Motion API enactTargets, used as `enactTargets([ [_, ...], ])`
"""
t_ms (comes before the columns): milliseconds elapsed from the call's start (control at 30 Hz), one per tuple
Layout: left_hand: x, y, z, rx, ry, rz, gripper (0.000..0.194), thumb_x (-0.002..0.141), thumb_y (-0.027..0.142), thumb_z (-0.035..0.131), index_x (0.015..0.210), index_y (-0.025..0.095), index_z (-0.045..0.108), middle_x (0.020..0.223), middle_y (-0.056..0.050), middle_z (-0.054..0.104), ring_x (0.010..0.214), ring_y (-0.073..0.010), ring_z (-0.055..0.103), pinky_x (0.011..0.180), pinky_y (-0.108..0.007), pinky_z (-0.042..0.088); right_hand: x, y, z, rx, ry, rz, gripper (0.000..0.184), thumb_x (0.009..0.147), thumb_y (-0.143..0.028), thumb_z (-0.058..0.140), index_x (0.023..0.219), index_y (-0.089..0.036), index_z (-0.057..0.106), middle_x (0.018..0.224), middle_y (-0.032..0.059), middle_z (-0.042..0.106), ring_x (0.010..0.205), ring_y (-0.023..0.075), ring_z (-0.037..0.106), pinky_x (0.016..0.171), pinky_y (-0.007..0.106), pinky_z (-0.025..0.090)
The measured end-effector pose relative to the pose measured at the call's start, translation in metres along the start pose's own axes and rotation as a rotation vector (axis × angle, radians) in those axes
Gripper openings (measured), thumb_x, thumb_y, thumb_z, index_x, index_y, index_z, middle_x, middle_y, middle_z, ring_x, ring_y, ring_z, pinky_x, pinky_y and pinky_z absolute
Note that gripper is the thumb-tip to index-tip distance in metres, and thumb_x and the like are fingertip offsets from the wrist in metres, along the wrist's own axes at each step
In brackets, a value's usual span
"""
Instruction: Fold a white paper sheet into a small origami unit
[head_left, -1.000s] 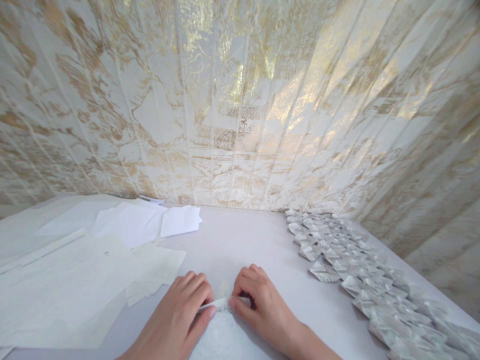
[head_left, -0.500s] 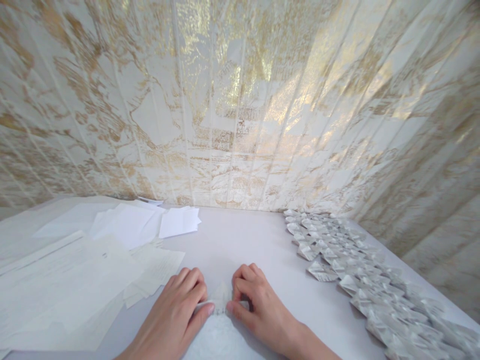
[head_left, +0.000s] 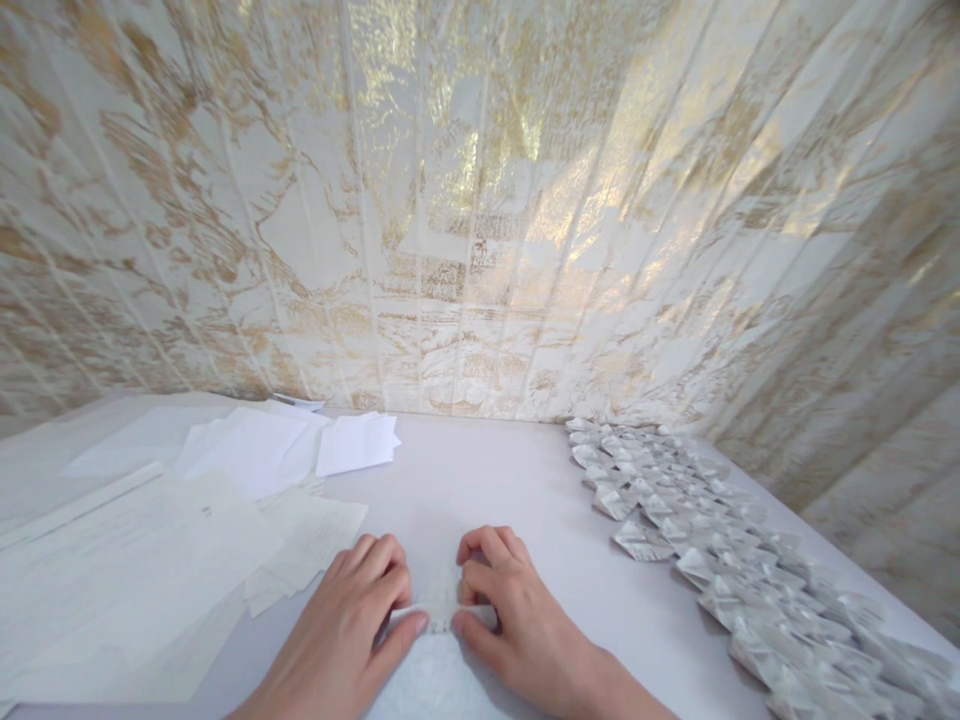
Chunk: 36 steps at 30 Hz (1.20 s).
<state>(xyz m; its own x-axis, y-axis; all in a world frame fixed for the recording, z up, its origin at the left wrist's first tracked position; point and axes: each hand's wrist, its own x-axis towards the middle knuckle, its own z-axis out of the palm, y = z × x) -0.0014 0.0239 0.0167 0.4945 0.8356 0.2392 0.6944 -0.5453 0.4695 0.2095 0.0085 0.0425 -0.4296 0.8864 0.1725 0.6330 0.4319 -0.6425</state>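
Observation:
My left hand (head_left: 352, 625) and my right hand (head_left: 510, 615) lie side by side on a white table (head_left: 487, 480), near its front edge. Between them they pinch a small piece of white printed paper (head_left: 439, 655) that lies flat. My thumbs and fingertips press along a folded strip at its far edge. A small folded flap stands up between my hands. The paper's near part runs out of the frame at the bottom.
Loose white sheets (head_left: 150, 560) cover the table's left side, with smaller cut squares (head_left: 356, 442) behind them. Several folded paper pieces (head_left: 712, 540) lie in rows along the right side. A white and gold curtain (head_left: 480, 200) hangs close behind the table.
Both hands have stayed on the paper and shifted slightly. The raised flap between them sits lower now, and my fingers have closed in on the fold.

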Motion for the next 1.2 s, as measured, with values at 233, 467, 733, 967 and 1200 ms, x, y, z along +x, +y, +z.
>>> enactTargets([
  [233, 0.000, 0.007, -0.005, -0.003, -0.034, -0.052, 0.011, 0.086, 0.019, 0.061, 0.081, 0.022, 0.053, 0.089, 0.000, 0.054, 0.086, -0.0244, 0.049, 0.075, -0.037, 0.036, -0.001, -0.002, -0.004, 0.011, -0.045, 0.007, 0.026, 0.077, 0.002, 0.069, 0.074, -0.019, 0.052, 0.114, 0.0056, 0.054, 0.114, 0.0241, 0.046, 0.096, 0.038, 0.037],
  [467, -0.001, 0.005, -0.006, -0.051, -0.035, -0.047, 0.009, 0.087, 0.015, 0.055, 0.088, 0.023, 0.052, 0.095, 0.000, 0.055, 0.092, -0.0248, 0.050, 0.080, -0.038, 0.038, -0.002, -0.005, -0.003, 0.001, -0.031, 0.042, 0.029, 0.072, 0.006, 0.063, 0.086, -0.018, 0.057, 0.122, 0.0083, 0.054, 0.117, 0.0249, 0.045, 0.099, 0.040, 0.037],
  [733, -0.001, 0.005, -0.005, -0.051, -0.044, -0.024, 0.009, 0.089, 0.017, 0.053, 0.085, 0.024, 0.054, 0.094, 0.000, 0.056, 0.092, -0.0244, 0.051, 0.079, -0.036, 0.040, -0.004, 0.003, 0.003, -0.020, -0.005, -0.173, 0.041, 0.077, 0.008, 0.059, 0.099, -0.027, 0.069, 0.131, 0.0033, 0.052, 0.123, 0.0235, 0.043, 0.104, 0.040, 0.036],
  [967, 0.000, 0.006, -0.005, -0.042, -0.061, -0.028, 0.009, 0.090, 0.017, 0.051, 0.085, 0.024, 0.054, 0.095, 0.000, 0.056, 0.093, -0.0242, 0.051, 0.079, -0.036, 0.040, -0.004, 0.004, -0.007, -0.286, -0.036, -0.421, 0.020, 0.090, -0.009, 0.062, 0.094, -0.026, 0.071, 0.138, -0.0011, 0.057, 0.129, 0.0261, 0.041, 0.102, 0.043, 0.036],
  [1200, -0.002, 0.003, -0.007, -0.055, -0.058, -0.001, 0.012, 0.091, 0.013, 0.047, 0.087, 0.023, 0.052, 0.095, 0.000, 0.055, 0.092, -0.0234, 0.050, 0.078, -0.035, 0.040, -0.004, 0.014, -0.024, -0.285, -0.064, -0.429, 0.023, 0.084, -0.003, 0.065, 0.085, -0.025, 0.073, 0.131, -0.0046, 0.065, 0.123, 0.0229, 0.047, 0.100, 0.038, 0.036],
])
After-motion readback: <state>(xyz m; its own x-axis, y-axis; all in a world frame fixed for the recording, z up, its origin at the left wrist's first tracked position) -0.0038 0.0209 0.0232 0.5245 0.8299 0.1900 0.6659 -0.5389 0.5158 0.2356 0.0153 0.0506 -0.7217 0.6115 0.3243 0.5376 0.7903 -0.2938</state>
